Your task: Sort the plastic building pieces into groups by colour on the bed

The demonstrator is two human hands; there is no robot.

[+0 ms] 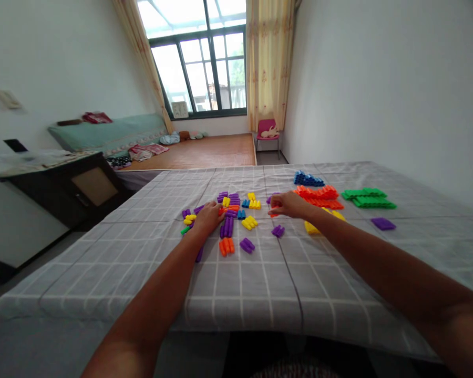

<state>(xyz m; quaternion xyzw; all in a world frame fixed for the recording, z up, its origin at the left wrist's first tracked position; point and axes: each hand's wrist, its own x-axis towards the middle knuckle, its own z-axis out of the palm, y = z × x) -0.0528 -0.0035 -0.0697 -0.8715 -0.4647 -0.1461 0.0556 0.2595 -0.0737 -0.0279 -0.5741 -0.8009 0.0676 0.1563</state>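
Ribbed plastic building blocks lie in a loose pile on the checked cloth. My left hand is at the left side of this pile, fingers bent around an orange block; part of that block is hidden. Purple blocks lie just beside those fingers. To the right of the pile, my right hand pinches another orange block between thumb and fingers, with a purple block partly hidden behind it. Between my hands are yellow blocks and small blue blocks.
Sorted by colour at the right are blue, orange, green and yellow blocks, plus a purple group. My right forearm passes before the yellow ones. Beyond the table stand a bed and a pink chair.
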